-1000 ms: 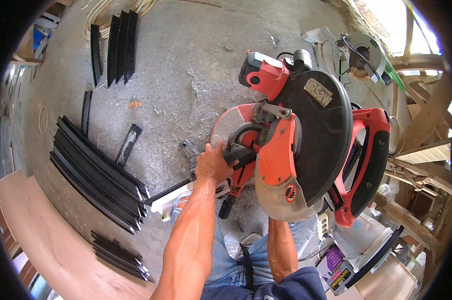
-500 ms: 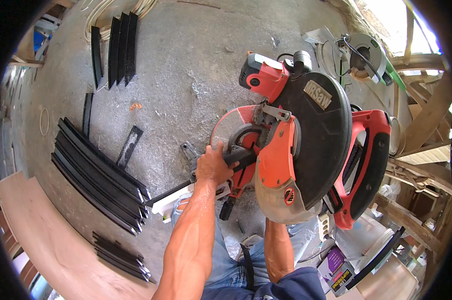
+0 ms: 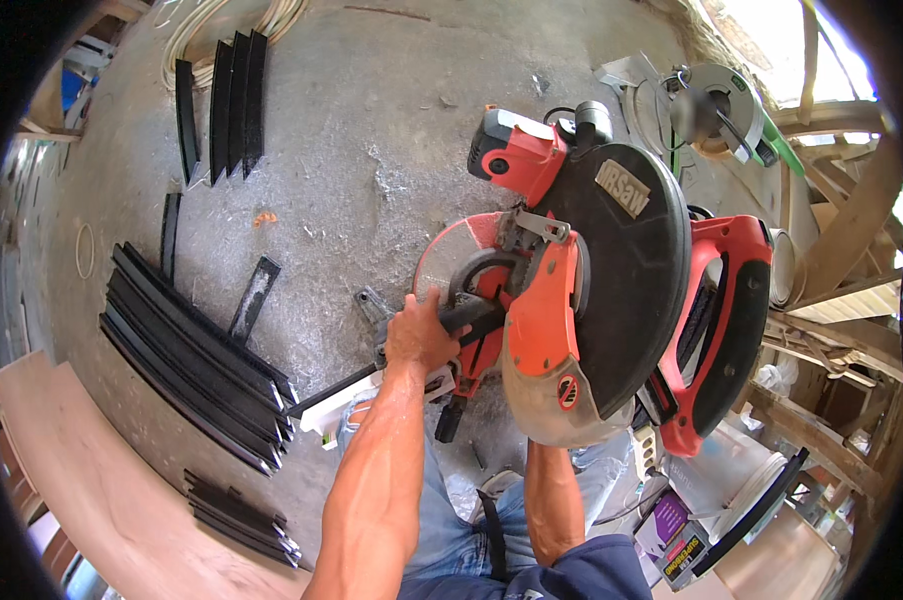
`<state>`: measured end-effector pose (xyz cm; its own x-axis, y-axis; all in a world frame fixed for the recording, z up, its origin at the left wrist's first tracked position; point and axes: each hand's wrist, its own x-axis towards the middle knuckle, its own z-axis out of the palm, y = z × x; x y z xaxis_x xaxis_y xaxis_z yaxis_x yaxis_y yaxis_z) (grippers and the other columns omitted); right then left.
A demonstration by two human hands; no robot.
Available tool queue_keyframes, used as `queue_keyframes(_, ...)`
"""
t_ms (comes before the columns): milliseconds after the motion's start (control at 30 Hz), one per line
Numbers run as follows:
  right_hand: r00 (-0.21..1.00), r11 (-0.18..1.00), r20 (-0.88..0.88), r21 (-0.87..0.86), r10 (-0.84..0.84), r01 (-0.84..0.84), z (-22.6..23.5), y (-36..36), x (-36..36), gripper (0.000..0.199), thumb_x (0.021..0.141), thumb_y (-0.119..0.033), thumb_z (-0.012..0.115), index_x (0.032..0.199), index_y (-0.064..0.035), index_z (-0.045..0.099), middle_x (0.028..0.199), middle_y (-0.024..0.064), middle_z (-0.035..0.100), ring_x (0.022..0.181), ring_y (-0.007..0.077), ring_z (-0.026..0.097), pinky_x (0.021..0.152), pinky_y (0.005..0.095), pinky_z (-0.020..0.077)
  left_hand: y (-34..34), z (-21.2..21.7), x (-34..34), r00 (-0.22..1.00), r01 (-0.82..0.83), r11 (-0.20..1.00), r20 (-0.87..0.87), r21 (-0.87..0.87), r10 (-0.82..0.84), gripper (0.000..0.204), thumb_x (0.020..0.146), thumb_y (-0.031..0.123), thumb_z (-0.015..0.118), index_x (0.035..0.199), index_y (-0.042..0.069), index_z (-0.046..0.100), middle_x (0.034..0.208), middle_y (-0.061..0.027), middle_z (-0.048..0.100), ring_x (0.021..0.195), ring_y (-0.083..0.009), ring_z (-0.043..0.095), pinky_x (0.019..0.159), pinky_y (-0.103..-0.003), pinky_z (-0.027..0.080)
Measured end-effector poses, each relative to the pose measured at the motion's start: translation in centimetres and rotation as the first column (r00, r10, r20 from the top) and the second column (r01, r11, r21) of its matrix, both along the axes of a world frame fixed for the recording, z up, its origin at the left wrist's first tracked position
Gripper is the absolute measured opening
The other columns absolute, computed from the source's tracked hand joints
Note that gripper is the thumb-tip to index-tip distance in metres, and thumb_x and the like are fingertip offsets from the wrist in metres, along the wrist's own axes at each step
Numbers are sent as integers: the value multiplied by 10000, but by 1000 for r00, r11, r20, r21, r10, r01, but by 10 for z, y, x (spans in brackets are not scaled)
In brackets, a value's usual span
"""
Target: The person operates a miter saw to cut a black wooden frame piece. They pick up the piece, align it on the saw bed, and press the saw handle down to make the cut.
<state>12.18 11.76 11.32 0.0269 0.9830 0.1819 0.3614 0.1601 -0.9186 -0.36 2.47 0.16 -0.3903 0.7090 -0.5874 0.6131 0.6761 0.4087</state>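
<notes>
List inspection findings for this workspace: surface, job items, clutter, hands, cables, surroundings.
Surface: rough grey concrete floor, pale debris scattered.
Job items: red-and-black miter saw; slim black bar at its base; long black strips lying left.
Clutter: small orange scrap; purple box.
Hands: left hand grips the bar; right hand hidden behind the saw.
Cables: round cream coil, upper left; cord or hose unclear.
Surroundings: brown timber beams at right.

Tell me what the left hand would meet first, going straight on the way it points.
The left hand would probably meet the curved red-and-grey saw base just ahead, though depth is hard to judge from above.
</notes>
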Motion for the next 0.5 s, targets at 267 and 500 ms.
queue_keyframes(267,992,999,-120,-42,-37,33,9,5,-12,519,1016,-391,461,1275,37,601,1108,134,688,948,205,653,854,387,543,-2,0,0,1000,-11,1000,22,-10,11,635,760,444,832,1222,123,537,1079,-212,586,992,-464,647,820,-554,527)
queue_keyframes(500,974,995,-207,-66,-87,75,21,9,-23,519,1016,-392,460,1274,36,602,1104,132,688,940,203,651,841,385,543,0,-2,2,1000,4,1000,9,13,-4,655,754,446,837,1239,122,538,1083,-211,584,1006,-462,642,824,-550,528)
